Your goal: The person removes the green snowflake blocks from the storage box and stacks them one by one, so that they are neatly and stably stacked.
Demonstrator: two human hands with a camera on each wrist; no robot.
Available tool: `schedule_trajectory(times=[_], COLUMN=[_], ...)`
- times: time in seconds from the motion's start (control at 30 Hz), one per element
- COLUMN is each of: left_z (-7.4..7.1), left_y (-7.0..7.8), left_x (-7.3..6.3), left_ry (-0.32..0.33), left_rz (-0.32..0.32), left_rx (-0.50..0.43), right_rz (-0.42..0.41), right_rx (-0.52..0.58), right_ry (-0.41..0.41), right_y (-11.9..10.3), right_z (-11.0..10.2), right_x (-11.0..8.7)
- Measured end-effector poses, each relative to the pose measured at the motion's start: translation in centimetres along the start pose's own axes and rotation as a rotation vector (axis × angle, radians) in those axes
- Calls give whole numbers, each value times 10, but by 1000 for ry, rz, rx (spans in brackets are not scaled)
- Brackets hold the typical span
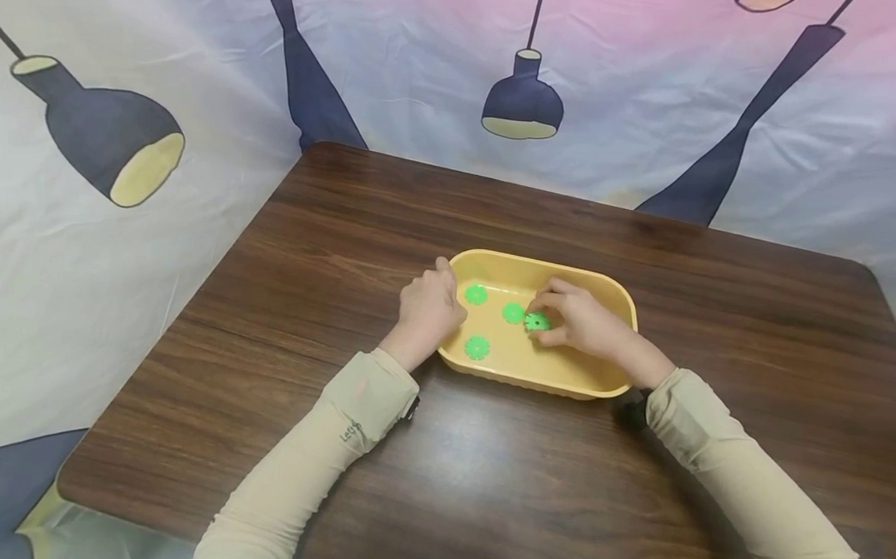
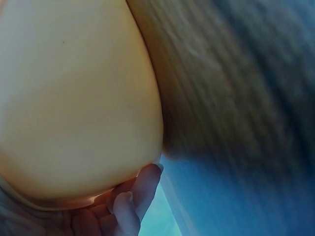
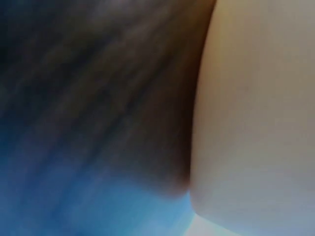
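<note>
Left sleeve (image 1: 281,481): beige, small dark lettering near its cuff, reaching from the near side toward the left end of the yellow tray (image 1: 519,381).
Right sleeve (image 1: 754,485): also beige, reaching toward the tray's right end.
Left hand (image 1: 429,308): at the tray's left end, grip curled over the rim and holding it; its fingers bend along the tray's edge in the left wrist view.
Right hand (image 1: 577,318): over the tray's inside, grip pinching a green disc (image 1: 537,322) between thumb and fingertips near the tray's middle; cannot tell whether the disc is lifted.
Loose discs: three, green, inside the tray; far-corner disc (image 1: 476,294) and near-corner disc (image 1: 477,347) toward its left end, middle disc (image 1: 513,313) just beside the pinched one.
Tabletop (image 1: 455,472): dark wood grain, under the tray.
Backdrop (image 1: 427,70): pale cloth beyond the tray, printed with hanging lamps.
</note>
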State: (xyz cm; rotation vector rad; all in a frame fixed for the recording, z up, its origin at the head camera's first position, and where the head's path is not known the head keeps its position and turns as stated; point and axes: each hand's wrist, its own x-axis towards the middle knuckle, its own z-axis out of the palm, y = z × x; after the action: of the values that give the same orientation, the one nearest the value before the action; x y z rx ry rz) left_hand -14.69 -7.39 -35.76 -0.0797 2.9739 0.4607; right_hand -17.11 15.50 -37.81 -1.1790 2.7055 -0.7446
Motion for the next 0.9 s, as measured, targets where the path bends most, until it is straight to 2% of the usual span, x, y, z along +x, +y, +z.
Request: schedule_trajectory(times=[0.17, 0.33, 0.47, 0.7, 0.9], left_z=[3, 5, 5, 2, 0], left_y=[0, -1, -2, -3, -4], left_x=[2, 3, 2, 1, 2], left_ry=[-15, 3, -2, -7, -13], left_rz=[6, 10, 10, 0, 9], left_rx=[-12, -15, -42, -63, -51], right_rz=[-73, -132, -128, -135, -118], right_rx=[29, 30, 20, -4, -69], right_ry=[82, 132, 167, 266, 329], right_y=[3, 1, -1, -6, -7], right_z=[0, -5, -13, -33, -37], right_x=[-2, -2, -7, -31, -51])
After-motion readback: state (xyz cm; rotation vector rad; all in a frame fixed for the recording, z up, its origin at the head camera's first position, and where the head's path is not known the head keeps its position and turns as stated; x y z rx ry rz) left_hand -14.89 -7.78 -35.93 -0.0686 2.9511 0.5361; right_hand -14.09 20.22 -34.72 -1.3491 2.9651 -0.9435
